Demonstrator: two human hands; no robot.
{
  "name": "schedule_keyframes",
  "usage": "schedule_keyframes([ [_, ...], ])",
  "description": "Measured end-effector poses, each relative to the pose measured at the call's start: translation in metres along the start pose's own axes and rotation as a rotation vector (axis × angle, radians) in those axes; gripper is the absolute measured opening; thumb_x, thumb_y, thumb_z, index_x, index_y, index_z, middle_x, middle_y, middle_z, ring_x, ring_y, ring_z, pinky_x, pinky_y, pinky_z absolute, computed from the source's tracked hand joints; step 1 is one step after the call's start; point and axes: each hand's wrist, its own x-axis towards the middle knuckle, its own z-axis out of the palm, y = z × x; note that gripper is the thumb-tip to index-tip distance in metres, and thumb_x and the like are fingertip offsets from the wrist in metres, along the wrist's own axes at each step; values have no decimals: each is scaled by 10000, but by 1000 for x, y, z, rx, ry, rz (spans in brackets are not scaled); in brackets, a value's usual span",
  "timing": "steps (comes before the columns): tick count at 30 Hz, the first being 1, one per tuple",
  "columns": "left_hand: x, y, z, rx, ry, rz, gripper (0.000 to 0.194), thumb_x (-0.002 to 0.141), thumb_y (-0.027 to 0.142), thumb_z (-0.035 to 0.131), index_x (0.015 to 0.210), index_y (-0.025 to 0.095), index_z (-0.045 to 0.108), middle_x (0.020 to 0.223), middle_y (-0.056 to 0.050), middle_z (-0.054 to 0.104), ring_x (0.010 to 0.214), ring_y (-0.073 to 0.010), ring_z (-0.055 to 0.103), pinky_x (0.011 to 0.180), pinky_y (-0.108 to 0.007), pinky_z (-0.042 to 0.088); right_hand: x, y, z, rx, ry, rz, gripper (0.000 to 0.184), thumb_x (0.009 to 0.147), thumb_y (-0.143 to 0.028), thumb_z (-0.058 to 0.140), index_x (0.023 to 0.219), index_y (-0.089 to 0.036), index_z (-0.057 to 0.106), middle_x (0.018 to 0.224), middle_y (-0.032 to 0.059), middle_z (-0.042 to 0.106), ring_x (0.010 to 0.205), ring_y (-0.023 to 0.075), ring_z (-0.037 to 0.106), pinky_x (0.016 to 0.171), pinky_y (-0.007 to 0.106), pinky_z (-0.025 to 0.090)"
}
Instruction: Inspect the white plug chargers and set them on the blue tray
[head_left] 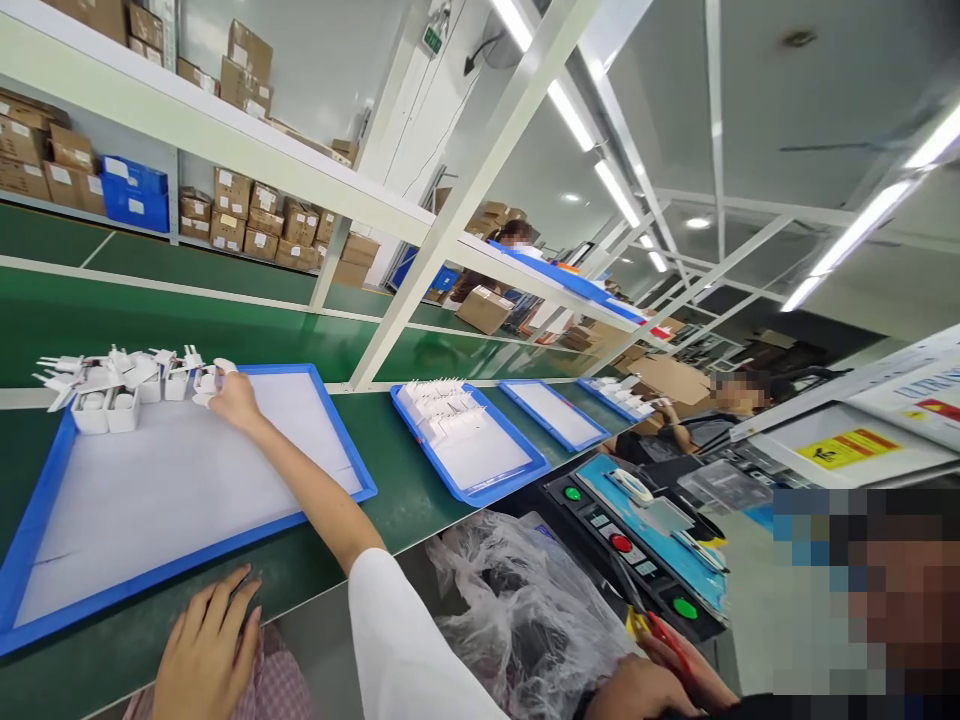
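Observation:
My right hand [234,400] reaches over the large blue-rimmed tray [345,440], its fingers closed on a white plastic part [223,366] at the right end of a row. That row is made up of several white plastic pieces [105,408], some with thin prongs pointing up, along the tray's far edge. What they are exactly is too small to tell. My left hand [206,640] lies palm down near the bench's front edge, beside the tray, holding nothing, fingers stretched out.
Smaller blue trays [517,478] with white parts stand further right on the green bench [397,510]. Crumpled clear plastic [517,600] lies beside a machine panel with buttons [621,543]. A person's hand [645,688] at lower right is by red-and-yellow-handled scissors [667,640]. A white post [450,220] rises behind.

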Motion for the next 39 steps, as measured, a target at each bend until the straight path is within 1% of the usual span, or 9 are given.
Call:
schedule_keyframes([
  [4, 0, 10, -7, -102, -59, -132, 247, 940, 292, 464, 1111, 229, 631, 1169, -55, 667, 1020, -249, 596, 831, -374, 470, -70, 22, -35, 249, -39, -53, 716, 602, -192, 822, 1256, -150, 533, 1158, 80, 634, 1061, 225, 594, 939, 343, 489],
  [8, 5, 20, -17, -307, -97, -321, 275, 929, 285, 471, 1186, 249, 564, 1177, -62, 642, 1068, -255, 590, 873, -408, 490, -153, 42, -65, 513, -76, 38, 779, 624, -227, 772, 1323, -168, 432, 1129, 94, 606, 873, 180, 624, 830, 344, 536],
  [10, 9, 23, -23, -419, -70, -447, 359, 923, 290, 468, 1278, 241, 482, 1215, -92, 602, 1058, -249, 592, 870, -406, 504, -189, 46, -77, 588, -108, 18, 756, 665, -214, 719, 1348, -195, 396, 1178, 99, 584, 921, 172, 615, 861, 335, 529],
  [14, 20, 24, -35, -529, -56, -518, 608, 848, 251, 564, 1402, 235, 316, 1343, -140, 469, 1211, -289, 482, 981, -463, 446, -233, 37, -88, 729, -347, -113, 657, 736, -148, 610, 1358, -225, 413, 1249, 98, 592, 1081, 194, 610, 955, 366, 499],
  [17, 24, 17, -40, -610, -154, -447, 592, 813, 194, 601, 1357, 233, 370, 1299, -125, 505, 1220, -287, 466, 1017, -468, 413, -247, 27, -86, 724, -497, -151, 514, 773, -116, 555, 1272, -228, 512, 1206, 79, 630, 1082, 199, 627, 958, 385, 507],
  [23, 21, 10, -54, -596, -228, -506, 229, 862, 231, 570, 1090, 218, 550, 1042, -63, 603, 986, -244, 550, 846, -370, 449, -271, 25, -79, 368, -312, -216, 407, 839, -119, 587, 1225, -236, 536, 1312, 91, 530, 1221, 227, 516, 1055, 430, 438],
  [30, 26, 14, -66, -616, -321, -492, 150, 867, 155, 493, 1004, 207, 524, 990, -47, 558, 979, -238, 493, 837, -357, 420, -275, 10, -79, -16, -233, -372, 263, 878, -102, 557, 1135, -156, 537, 1102, 122, 569, 968, 247, 580, 787, 375, 531],
  [34, 27, 14, -67, -610, -354, -522, 96, 878, 160, 472, 958, 207, 495, 960, -39, 536, 950, -233, 490, 812, -354, 414, -266, 2, -85, -222, -292, -441, 128, 877, -96, 558, 995, -141, 574, 932, 88, 559, 807, 220, 560, 635, 318, 478],
  [39, 29, 10, -67, -610, -365, -489, 65, 869, 185, 499, 930, 206, 508, 935, -34, 548, 910, -238, 490, 788, -353, 396, -255, 1, -92, -288, -403, -528, 32, 866, -124, 592, 844, -142, 579, 899, 80, 547, 791, 206, 545, 625, 307, 452],
])
